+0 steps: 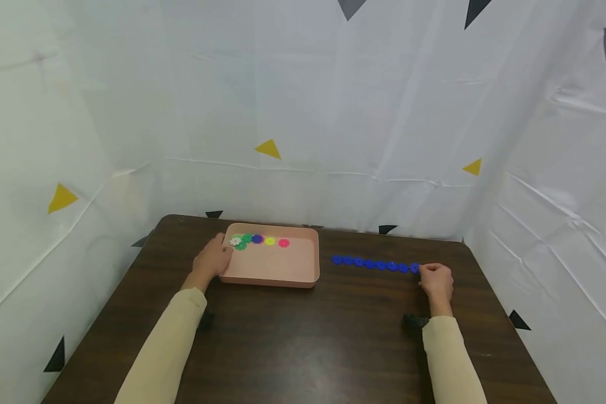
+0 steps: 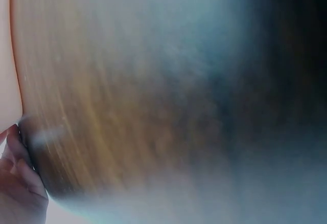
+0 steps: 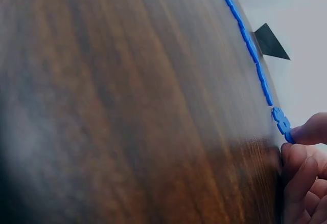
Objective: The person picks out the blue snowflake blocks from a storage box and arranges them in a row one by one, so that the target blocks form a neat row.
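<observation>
A row of blue flower-shaped plastic discs (image 1: 370,264) runs along the table to the right of the pink tray (image 1: 278,268). At the right end of that row, my right hand (image 1: 436,280) pinches a blue disc (image 3: 281,121) between thumb and fingers. In the right wrist view this end disc tilts up from the line of the others. My left hand (image 1: 213,258) holds the tray by its left side, thumb over the rim. The left wrist view catches only part of the left hand (image 2: 23,188), below the tray's wall (image 2: 7,70).
Inside the tray, toward the back, lie loose discs: a white one (image 1: 235,240), green ones (image 1: 240,246), a blue one (image 1: 257,239), a yellow one (image 1: 270,241) and a pink one (image 1: 284,243). The dark wooden table (image 1: 303,336) meets white sheeting (image 1: 323,112) behind and at both sides.
</observation>
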Tool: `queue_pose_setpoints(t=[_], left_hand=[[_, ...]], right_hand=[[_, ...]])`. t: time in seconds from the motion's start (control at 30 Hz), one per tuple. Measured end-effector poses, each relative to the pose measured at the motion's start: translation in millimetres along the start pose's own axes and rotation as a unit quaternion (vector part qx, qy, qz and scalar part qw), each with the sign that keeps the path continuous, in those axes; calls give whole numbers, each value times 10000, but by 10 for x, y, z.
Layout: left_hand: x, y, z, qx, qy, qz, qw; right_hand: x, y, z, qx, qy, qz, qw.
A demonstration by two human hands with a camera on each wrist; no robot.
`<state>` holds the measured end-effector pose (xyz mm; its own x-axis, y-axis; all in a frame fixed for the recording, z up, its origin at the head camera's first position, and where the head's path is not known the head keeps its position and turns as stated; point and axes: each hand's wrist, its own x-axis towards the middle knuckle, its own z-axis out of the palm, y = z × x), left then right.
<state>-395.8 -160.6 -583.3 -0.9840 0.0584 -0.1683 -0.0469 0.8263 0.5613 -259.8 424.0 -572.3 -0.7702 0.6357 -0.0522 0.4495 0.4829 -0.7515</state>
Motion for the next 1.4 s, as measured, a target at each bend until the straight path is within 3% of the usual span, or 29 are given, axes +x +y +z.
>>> queue_pose_setpoints(t=[0.43, 0.67, 0.8, 1.0, 1.2, 1.4], left_hand=[[-44, 38, -27, -102, 67, -61, 9999], [-29, 23, -11, -115, 75, -69, 9999], [-16, 22, -8, -116, 47, -79, 9999], [13, 30, 2, 234, -143, -49, 9996], [41, 35, 8, 365, -127, -29, 9992], [22, 30, -16, 385, -131, -16, 9992]], right_hand=[[-42, -23, 6, -148, 3, -9, 9999], [-121, -28, -9, 759, 90, 64, 9971], [-128, -21, -43, 1362, -284, 103, 9902], [-136, -55, -121, 1947, -751, 414, 9771], [-180, -315, 4, 1837, -924, 203, 9784], [-268, -760, 316, 1778, -1260, -450, 9749]])
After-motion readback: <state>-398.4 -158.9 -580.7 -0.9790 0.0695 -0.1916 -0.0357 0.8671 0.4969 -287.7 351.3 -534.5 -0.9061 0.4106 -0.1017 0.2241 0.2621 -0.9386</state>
